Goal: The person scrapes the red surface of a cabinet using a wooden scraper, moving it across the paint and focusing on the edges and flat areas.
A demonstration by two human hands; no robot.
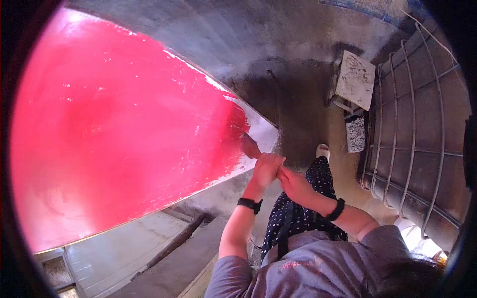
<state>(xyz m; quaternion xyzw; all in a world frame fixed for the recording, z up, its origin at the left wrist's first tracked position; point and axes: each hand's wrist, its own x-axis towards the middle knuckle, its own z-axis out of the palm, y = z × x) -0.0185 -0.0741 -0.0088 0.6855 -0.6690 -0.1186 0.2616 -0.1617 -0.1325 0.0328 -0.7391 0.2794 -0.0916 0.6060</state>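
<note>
A large board [129, 119] is covered in wet-looking red, with a bare white corner [262, 130] nearest to me. My left hand [267, 168] is closed around the handle of a brush [250, 146], whose head rests on the red surface beside the white corner. Just to the right, my right hand [294, 185] is closed at the rear end of the same handle, its fingers touching my left hand. The handle itself is mostly hidden by my fingers.
A small stool [355, 80] stands at the upper right, beside a metal rack of bars [415, 114]. Under the board's lower edge lie a pale panel [129, 246] and a dark bar [181, 238]. The concrete floor [298, 104] shows beyond the board.
</note>
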